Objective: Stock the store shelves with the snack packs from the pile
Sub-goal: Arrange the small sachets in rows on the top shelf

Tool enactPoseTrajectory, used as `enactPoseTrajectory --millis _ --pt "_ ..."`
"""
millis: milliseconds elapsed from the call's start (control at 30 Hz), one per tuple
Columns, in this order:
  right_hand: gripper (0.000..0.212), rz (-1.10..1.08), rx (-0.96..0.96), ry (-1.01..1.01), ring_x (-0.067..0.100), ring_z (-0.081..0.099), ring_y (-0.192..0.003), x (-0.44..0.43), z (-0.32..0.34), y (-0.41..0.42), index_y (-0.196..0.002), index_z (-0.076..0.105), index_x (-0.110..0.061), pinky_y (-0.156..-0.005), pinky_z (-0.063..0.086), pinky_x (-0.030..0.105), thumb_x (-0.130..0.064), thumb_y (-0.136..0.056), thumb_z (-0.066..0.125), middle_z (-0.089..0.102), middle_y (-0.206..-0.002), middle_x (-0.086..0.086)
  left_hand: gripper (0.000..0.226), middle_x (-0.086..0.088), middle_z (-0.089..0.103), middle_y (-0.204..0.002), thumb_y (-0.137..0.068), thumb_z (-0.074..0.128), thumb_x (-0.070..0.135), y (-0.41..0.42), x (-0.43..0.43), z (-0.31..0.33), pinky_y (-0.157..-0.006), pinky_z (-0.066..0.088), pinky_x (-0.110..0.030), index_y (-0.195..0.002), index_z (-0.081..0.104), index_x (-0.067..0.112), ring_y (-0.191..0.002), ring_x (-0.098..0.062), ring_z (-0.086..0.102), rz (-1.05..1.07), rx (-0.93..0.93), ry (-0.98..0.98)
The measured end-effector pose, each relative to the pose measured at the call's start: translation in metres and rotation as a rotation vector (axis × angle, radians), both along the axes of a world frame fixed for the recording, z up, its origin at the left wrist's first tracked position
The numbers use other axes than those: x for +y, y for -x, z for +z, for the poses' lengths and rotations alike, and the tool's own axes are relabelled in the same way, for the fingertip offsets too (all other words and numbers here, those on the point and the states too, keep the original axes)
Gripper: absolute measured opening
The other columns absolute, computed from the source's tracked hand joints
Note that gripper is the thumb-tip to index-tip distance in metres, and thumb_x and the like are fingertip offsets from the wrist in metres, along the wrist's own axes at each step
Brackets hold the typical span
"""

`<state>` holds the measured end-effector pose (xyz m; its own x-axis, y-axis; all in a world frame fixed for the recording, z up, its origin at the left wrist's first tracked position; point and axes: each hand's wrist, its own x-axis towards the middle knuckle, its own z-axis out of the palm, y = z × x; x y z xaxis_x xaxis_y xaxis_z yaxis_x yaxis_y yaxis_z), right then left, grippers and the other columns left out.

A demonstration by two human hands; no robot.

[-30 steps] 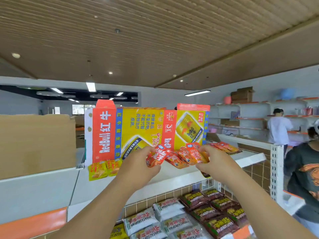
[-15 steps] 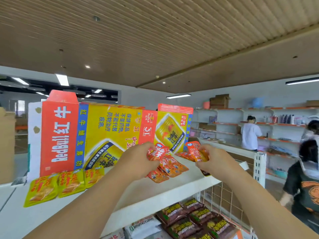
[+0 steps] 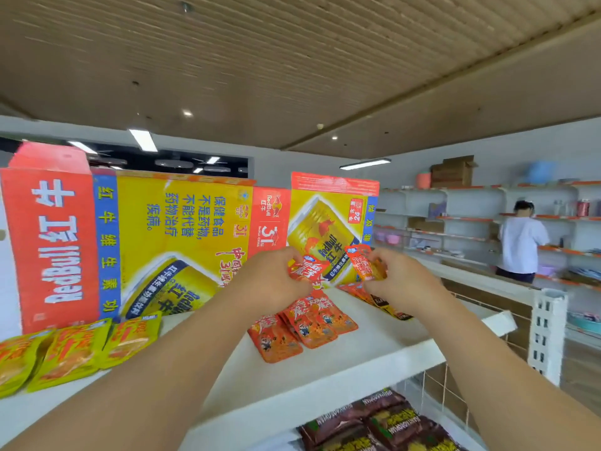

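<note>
White shelf top [image 3: 374, 359] fills the middle of my view, and on it lie some red snack packs [image 3: 305, 327], flat, fanned out and overlapping each other. Just above them my left hand [image 3: 270, 281] pinches a red pack [image 3: 309, 266] with curled fingers and holds it up off the shelf. My right hand [image 3: 403, 281] is just beside it, with fingers and thumb clamped on an orange pack [image 3: 366, 265] that stands nearly upright. The two held packs are near each other, but I cannot tell if they touch. Under my right hand a few more packs [image 3: 387, 304] lie flat, one with a dark end. Far to the left, a row of yellow packs [image 3: 71, 349] lies along the front edge of the same shelf. Behind all of this stands a big opened-out Red Bull carton [image 3: 162, 239], red, blue and yellow, like a wall. Down below, on a lower shelf, dark brown packs [image 3: 383, 421] lie side by side. To the right a white post [image 3: 546, 333] with holes stands at the shelf's corner. Farther off, a person in a white shirt [image 3: 522, 242] faces the wall shelves [image 3: 455, 219], which have orange edges. A brown cardboard box [image 3: 452, 170] sits on top of them. Over everything is a wooden slat ceiling [image 3: 292, 60] with small lights.
</note>
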<state>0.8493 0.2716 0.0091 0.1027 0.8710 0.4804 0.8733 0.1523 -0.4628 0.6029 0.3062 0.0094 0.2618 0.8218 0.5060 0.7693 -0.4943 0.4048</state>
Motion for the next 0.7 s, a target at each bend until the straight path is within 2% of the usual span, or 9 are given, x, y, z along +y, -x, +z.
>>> enactPoseTrajectory --millis 100,167,233,333,400,467,567,633,700 --pt "0.035 0.061 -0.011 -0.004 0.011 0.063 -0.077 0.032 -0.001 -0.022 -0.108 0.056 -0.037 -0.075 0.055 0.035 -0.037 -0.079 0.077 0.061 -0.087 -0.009 0.050 0.007 0.063 -0.099 -0.083 0.071 0.047 -0.030 0.005 -0.005 -0.080 0.055 -0.034 -0.129 0.056 0.035 -0.088 -0.015 0.063 0.071 0.028 0.034" --pt "0.041 0.093 -0.029 -0.007 0.014 0.061 -0.077 0.052 0.001 -0.034 -0.119 0.057 -0.035 -0.073 0.053 0.034 -0.036 -0.081 0.074 0.058 -0.087 -0.007 0.050 0.008 0.063 -0.094 -0.083 0.070 0.048 -0.051 0.009 -0.010 -0.074 0.054 -0.032 -0.130 0.056 0.036 -0.080 -0.012 0.063 0.123 0.025 0.058" --pt "0.045 0.130 -0.044 -0.022 0.013 0.060 -0.070 0.072 0.001 -0.045 -0.123 0.056 -0.035 -0.068 0.051 0.034 -0.038 -0.081 0.072 0.060 -0.084 -0.007 0.049 0.011 0.063 -0.083 -0.081 0.070 0.048 -0.070 0.013 -0.016 -0.062 0.048 -0.028 -0.126 0.058 0.036 -0.071 -0.006 0.062 0.174 0.015 0.060" --pt "0.046 0.205 -0.056 -0.017 0.019 0.063 -0.080 0.101 0.004 -0.055 -0.124 0.056 -0.032 -0.075 0.054 0.035 -0.038 -0.082 0.073 0.065 -0.095 0.000 0.041 0.008 0.064 -0.073 -0.079 0.067 0.046 -0.090 0.015 -0.026 -0.053 0.042 -0.025 -0.119 0.062 0.035 -0.064 -0.005 0.061 0.272 -0.011 0.059" --pt "0.046 0.270 -0.061 -0.007 0.021 0.062 -0.087 0.119 0.008 -0.055 -0.125 0.056 -0.030 -0.080 0.055 0.037 -0.037 -0.083 0.073 0.064 -0.103 0.001 0.041 0.005 0.068 -0.076 -0.076 0.067 0.048 -0.099 0.014 -0.033 -0.060 0.050 -0.028 -0.115 0.065 0.033 -0.071 -0.014 0.065 0.340 -0.001 0.040" --pt "0.046 0.325 -0.067 -0.001 0.020 0.062 -0.085 0.134 0.012 -0.051 -0.125 0.056 -0.028 -0.075 0.052 0.036 -0.036 -0.083 0.072 0.062 -0.105 0.000 0.039 0.003 0.068 -0.081 -0.074 0.066 0.050 -0.106 0.013 -0.040 -0.067 0.055 -0.032 -0.109 0.065 0.031 -0.077 -0.020 0.065 0.413 0.047 0.025" --pt "0.049 0.382 -0.064 -0.006 0.016 0.061 -0.078 0.155 0.016 -0.041 -0.128 0.055 -0.030 -0.067 0.049 0.033 -0.036 -0.081 0.071 0.058 -0.102 -0.004 0.034 0.002 0.068 -0.086 -0.074 0.062 0.053 -0.118 0.010 -0.050 -0.069 0.053 -0.033 -0.098 0.062 0.028 -0.082 -0.024 0.064 0.507 0.105 0.004" --pt "0.047 0.407 -0.047 -0.007 0.010 0.059 -0.071 0.165 0.016 -0.036 -0.126 0.056 -0.030 -0.061 0.044 0.031 -0.036 -0.082 0.071 0.057 -0.097 -0.005 0.040 0.002 0.069 -0.087 -0.071 0.057 0.057 -0.126 0.007 -0.057 -0.072 0.055 -0.034 -0.098 0.062 0.028 -0.083 -0.023 0.065 0.555 0.136 -0.018" --pt "0.047 0.435 -0.024 0.004 0.013 0.060 -0.071 0.174 0.011 -0.034 -0.127 0.055 -0.030 -0.061 0.047 0.032 -0.034 -0.082 0.071 0.059 -0.092 -0.006 0.051 0.004 0.070 -0.095 -0.066 0.053 0.061 -0.132 0.004 -0.062 -0.078 0.055 -0.033 -0.106 0.063 0.031 -0.089 -0.022 0.067 0.591 0.190 -0.041"
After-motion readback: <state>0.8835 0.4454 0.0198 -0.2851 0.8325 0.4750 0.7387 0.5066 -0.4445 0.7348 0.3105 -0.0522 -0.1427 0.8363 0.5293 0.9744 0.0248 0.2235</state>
